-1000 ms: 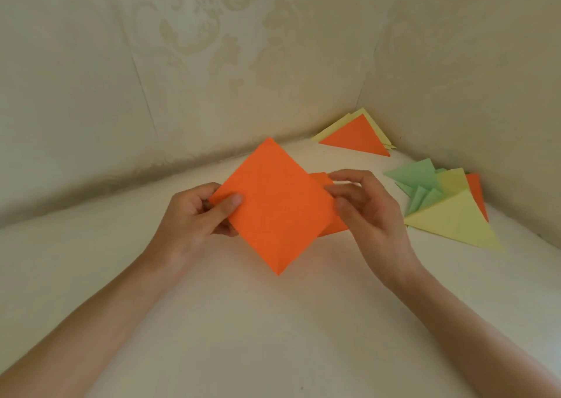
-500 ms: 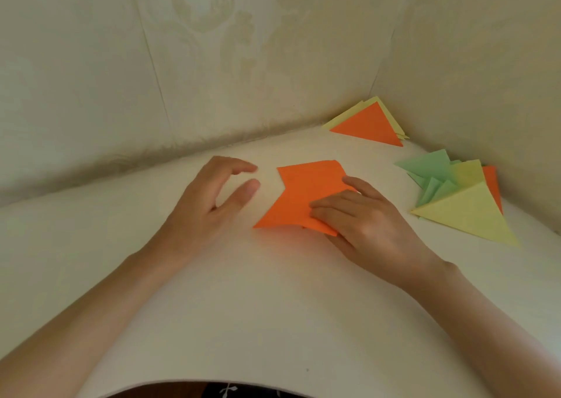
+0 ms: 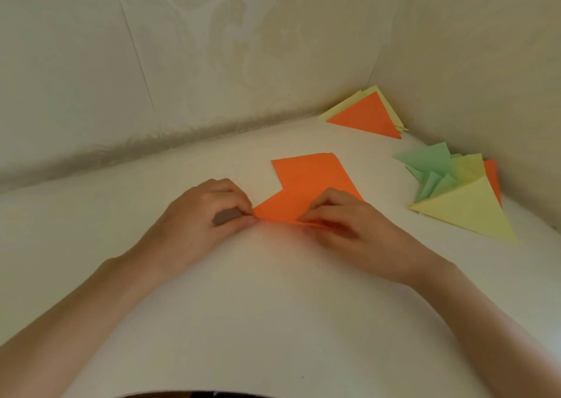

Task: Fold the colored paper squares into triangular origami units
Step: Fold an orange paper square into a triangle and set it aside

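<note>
Two bare forearms reach in from 7 and 5 o'clock across a white table (image 3: 258, 306). The two hands meet at its centre. The left hand (image 3: 212, 212) has curled fingers and pinches the left-pointing corner of the orange paper (image 3: 306, 182) between thumb and fingertips. The right hand (image 3: 349, 224), fingers bent, grips the paper's near edge, fingertips on top and thumb tucked low.

The orange paper lies flat, running from between the hands toward 12 o'clock. Its stepped outline suggests two overlapping sheets, though no seam shows.

Well apart at 3 o'clock sits one loose pile. It holds one large yellow triangle (image 3: 467, 212) nearest, a second yellow piece (image 3: 469, 167) behind it, one orange piece (image 3: 491, 176) at the right edge, and several green folded pieces (image 3: 431, 167) too overlapped to count.

Farther off at 1 o'clock, in the corner of two pale patterned walls (image 3: 212, 48), one orange triangle (image 3: 367, 118) tops at least two yellow triangles (image 3: 343, 107).
</note>
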Demonstrator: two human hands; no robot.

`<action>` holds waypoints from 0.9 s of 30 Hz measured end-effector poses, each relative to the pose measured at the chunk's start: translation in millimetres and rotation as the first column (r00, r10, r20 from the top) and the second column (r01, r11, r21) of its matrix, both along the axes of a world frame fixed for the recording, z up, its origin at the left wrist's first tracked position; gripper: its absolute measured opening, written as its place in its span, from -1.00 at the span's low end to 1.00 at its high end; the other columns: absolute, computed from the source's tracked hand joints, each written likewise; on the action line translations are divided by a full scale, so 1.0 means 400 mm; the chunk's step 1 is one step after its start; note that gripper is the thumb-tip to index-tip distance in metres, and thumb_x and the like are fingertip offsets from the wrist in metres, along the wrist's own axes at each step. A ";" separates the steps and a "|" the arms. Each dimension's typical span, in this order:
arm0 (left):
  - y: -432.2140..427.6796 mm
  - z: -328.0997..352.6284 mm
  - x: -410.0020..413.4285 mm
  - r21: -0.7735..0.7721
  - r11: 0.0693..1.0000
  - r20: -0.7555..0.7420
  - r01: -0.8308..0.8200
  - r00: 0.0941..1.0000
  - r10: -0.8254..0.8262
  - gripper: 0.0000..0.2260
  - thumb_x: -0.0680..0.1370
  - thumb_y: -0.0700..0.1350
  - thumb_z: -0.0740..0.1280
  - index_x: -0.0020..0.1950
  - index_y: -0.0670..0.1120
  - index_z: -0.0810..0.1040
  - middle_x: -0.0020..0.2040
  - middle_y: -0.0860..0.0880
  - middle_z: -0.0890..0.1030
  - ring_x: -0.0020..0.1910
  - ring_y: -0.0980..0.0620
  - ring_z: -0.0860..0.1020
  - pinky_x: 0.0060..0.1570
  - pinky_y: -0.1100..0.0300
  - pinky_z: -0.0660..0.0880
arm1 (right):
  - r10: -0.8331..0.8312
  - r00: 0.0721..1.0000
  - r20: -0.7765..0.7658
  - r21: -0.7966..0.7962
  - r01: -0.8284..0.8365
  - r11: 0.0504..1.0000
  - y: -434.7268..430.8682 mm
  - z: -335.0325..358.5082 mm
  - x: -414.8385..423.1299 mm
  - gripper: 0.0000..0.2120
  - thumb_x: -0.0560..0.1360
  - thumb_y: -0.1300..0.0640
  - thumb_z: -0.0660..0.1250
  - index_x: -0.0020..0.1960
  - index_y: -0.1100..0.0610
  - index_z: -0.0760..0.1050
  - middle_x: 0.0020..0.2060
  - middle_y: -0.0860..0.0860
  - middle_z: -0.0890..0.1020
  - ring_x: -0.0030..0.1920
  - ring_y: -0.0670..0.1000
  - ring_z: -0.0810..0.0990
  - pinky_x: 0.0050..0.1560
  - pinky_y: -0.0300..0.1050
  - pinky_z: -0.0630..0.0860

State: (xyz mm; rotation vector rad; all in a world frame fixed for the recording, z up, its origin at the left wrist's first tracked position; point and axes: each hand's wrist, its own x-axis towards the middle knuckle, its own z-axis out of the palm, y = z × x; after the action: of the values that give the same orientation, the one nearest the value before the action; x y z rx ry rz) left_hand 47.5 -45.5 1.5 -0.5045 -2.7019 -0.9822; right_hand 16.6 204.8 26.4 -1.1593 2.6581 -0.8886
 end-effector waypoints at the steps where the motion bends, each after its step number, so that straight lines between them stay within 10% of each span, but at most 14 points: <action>1: 0.004 0.000 0.000 0.020 1.000 0.014 -0.008 1.000 0.007 -0.79 0.45 0.22 0.25 -0.13 0.13 0.57 -0.04 0.20 0.52 -0.04 0.20 0.50 0.00 0.18 0.45 | -0.026 0.999 0.036 -0.038 0.028 0.999 0.001 -0.001 -0.002 -0.65 0.56 -0.06 0.22 -0.10 0.22 0.57 -0.13 -0.07 0.46 -0.20 -0.19 0.40 -0.16 -0.38 0.29; 7: 0.040 0.008 0.008 0.129 0.987 0.085 -0.097 0.993 0.086 -0.91 0.53 0.00 0.34 -0.17 0.08 0.55 -0.19 0.06 0.39 -0.25 0.06 0.40 -0.27 0.40 0.30 | -0.341 0.918 0.203 -0.213 0.381 0.899 -0.026 -0.016 -0.004 -0.59 0.55 0.01 0.25 -0.37 0.08 0.14 -0.47 -0.13 0.20 -0.43 -0.13 0.18 -0.40 -0.27 0.17; 18: 0.089 0.041 0.023 0.679 0.686 0.395 -0.262 0.918 -0.040 -0.77 0.25 -0.05 0.45 -0.25 -0.13 0.48 -0.06 0.08 0.69 0.02 0.19 0.62 -0.03 0.31 0.51 | -0.425 0.885 0.192 -0.326 0.466 0.822 -0.038 -0.017 0.004 -0.63 0.57 0.06 0.23 -0.26 0.31 0.29 -0.45 -0.10 0.22 -0.39 -0.12 0.20 -0.38 -0.25 0.15; 27: 0.119 0.062 0.039 0.769 0.608 0.323 -0.197 0.941 -0.104 -0.70 0.44 -0.38 0.38 0.07 -0.07 0.46 -0.03 0.06 0.69 -0.18 0.13 0.60 -0.12 0.34 0.51 | -0.336 0.887 0.315 -0.413 0.447 0.793 -0.042 -0.011 0.030 -0.91 0.54 0.12 0.30 -0.11 0.01 0.40 -0.42 -0.01 0.40 -0.40 -0.08 0.27 -0.37 -0.23 0.19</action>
State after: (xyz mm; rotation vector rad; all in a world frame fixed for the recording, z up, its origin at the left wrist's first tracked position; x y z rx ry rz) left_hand 63.2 2.0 26.3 -0.0644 -2.1189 -2.2472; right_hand 28.6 188.1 21.9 -0.4931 2.5969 -1.7125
